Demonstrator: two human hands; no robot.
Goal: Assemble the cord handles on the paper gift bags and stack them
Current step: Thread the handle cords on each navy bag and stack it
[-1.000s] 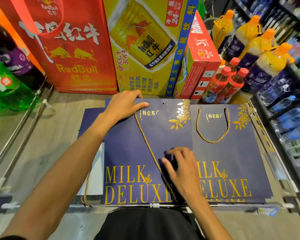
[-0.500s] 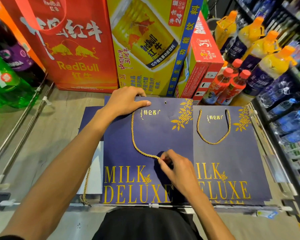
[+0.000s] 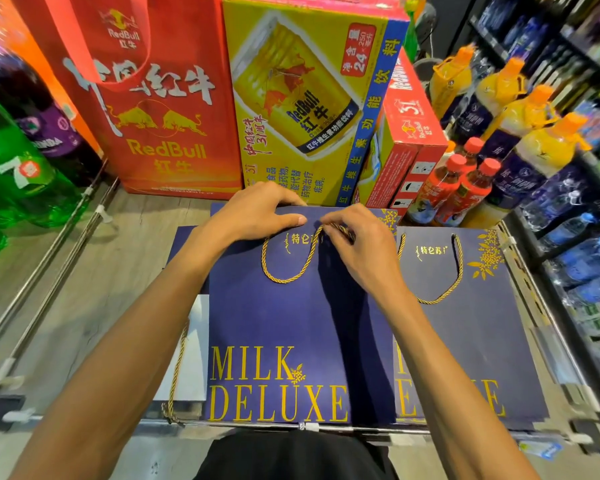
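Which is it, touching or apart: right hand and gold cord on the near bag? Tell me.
Touching. The head view shows the right hand pinching the gold cord's free end at the bag's top edge.

Drink shelves [image 3: 568, 64], wood-grain surface [image 3: 125, 258]

We see a navy gift bag [image 3: 291, 323] lying flat on the shelf board [image 3: 125, 258], printed MILK DELUXE in gold. The left hand [image 3: 257, 213] presses its top edge; the right hand [image 3: 357, 244] pinches one end of a gold cord [image 3: 284, 271] near that edge, the cord looping down between the hands. A second navy bag [image 3: 465, 334] with its own gold handle [image 3: 444, 292] lies just beside it, right. Behind stand a red RedBull bag [image 3: 146, 109] and a yellow carton [image 3: 309, 98]
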